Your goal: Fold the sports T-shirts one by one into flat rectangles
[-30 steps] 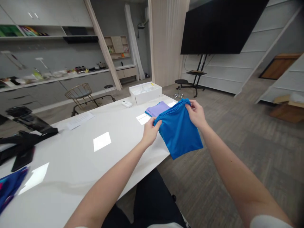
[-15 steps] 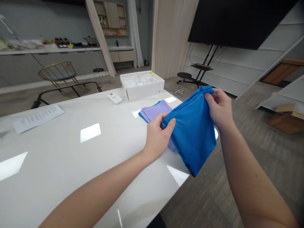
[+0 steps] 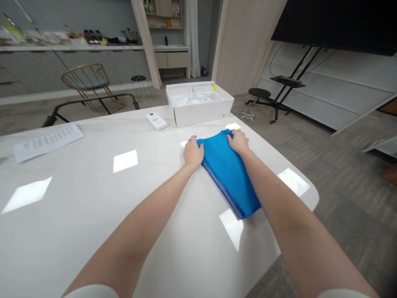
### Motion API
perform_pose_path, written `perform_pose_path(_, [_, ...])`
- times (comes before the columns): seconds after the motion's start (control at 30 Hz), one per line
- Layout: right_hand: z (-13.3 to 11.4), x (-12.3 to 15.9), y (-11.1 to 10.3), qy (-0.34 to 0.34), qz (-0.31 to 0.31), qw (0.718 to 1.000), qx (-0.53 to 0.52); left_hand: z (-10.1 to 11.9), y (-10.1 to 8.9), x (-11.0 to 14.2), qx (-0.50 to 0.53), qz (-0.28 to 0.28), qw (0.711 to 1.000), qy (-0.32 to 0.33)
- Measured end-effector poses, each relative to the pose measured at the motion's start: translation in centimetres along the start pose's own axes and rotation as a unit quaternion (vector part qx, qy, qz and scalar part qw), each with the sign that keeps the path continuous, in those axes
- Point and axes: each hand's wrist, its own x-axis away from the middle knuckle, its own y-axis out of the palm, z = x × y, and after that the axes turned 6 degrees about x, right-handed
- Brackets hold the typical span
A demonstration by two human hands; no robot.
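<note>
A folded blue cloth (image 3: 228, 165), perhaps a garment, lies at the right part of the white table on top of a folded purple cloth (image 3: 221, 186). Only a thin strip of the purple one shows along the left side. My left hand (image 3: 194, 153) grips the blue cloth's far left corner between thumb and fingers. At its far right corner, my right hand (image 3: 238, 141) pinches the edge. My right forearm covers part of the cloth's right side.
A white open box (image 3: 201, 109) with clear plastic-like contents stands at the table's far edge. Left of it lies a white handheld device (image 3: 156, 121). A printed sheet (image 3: 49, 140) is at the far left. The table's (image 3: 93, 223) right edge curves near the cloth.
Both hands have brought the blue cloth down and leftward from the air onto the purple cloth, which is now almost fully covered. The view has shifted too.
</note>
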Motion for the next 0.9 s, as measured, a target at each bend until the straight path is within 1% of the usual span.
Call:
perform_pose_path(0.07, [0.1,0.5,-0.3,-0.018,0.042,0.999,0.025,0.7,0.0,0.7,-0.054,0.017,0.994,0.093])
perform_pose_path(0.1, [0.2,0.8,-0.5,-0.046,0.056,0.997,0.017,1.2,0.1,1.1,-0.068,0.003,0.986,0.153])
perform_pose_path(0.13, [0.3,1.2,-0.7,-0.088,0.055,0.995,0.0,1.6,0.3,1.5,-0.073,-0.028,0.974,0.211])
perform_pose_path(0.17, [0.5,1.6,-0.8,-0.136,0.035,0.99,-0.019,1.9,0.5,1.9,-0.074,-0.073,0.96,0.259])
perform_pose_path(0.2, [0.9,2.0,-0.7,-0.179,0.002,0.983,-0.032,2.1,0.9,2.3,-0.078,-0.124,0.947,0.287])
perform_pose_path(0.23, [1.3,2.6,-0.6,-0.207,-0.038,0.977,-0.035,2.3,1.2,2.7,-0.087,-0.169,0.936,0.296])
perform_pose_path(0.27, [1.8,3.2,-0.5,-0.215,-0.073,0.973,-0.028,2.3,1.5,3.0,-0.101,-0.202,0.93,0.29])
perform_pose_path(0.3, [2.5,3.8,-0.3,-0.207,-0.098,0.973,-0.014,2.3,1.7,3.4,-0.117,-0.221,0.928,0.276])
perform_pose_path(0.33, [3.2,4.3,-0.3,-0.189,-0.11,0.976,0.004,2.3,1.9,3.7,-0.132,-0.23,0.928,0.261])
perform_pose_path(0.4, [4.7,5.5,-0.5,-0.147,-0.116,0.982,0.032,2.3,1.9,4.4,-0.154,-0.233,0.93,0.237])
perform_pose_path(0.5, [6.4,7.4,-1.9,-0.092,-0.111,0.989,0.046,2.8,1.4,6.2,-0.166,-0.219,0.938,0.211])
perform_pose_path(0.57, [6.9,9.6,-3.1,-0.08,-0.094,0.992,0.041,3.3,1.0,8.3,-0.158,-0.196,0.937,0.244])
perform_pose_path(0.63, [7.2,12.5,-4.2,-0.1,-0.08,0.991,0.028,3.6,0.8,11.0,-0.138,-0.18,0.923,0.31])
perform_pose_path(0.7, [7.6,15.8,-4.9,-0.131,-0.081,0.988,0.022,3.5,0.9,13.9,-0.12,-0.186,0.904,0.367])
perform_pose_path(0.73, [7.9,17.4,-5.2,-0.139,-0.083,0.986,0.027,3.3,0.9,15.2,-0.114,-0.191,0.896,0.383])
perform_pose_path(0.8, [8.7,20.3,-5.5,-0.131,-0.08,0.986,0.058,2.8,0.9,17.5,-0.109,-0.204,0.891,0.391])
perform_pose_path(0.9, [9.5,23.3,-6.0,-0.068,-0.073,0.989,0.108,2.0,0.1,19.7,-0.105,-0.227,0.896,0.366])
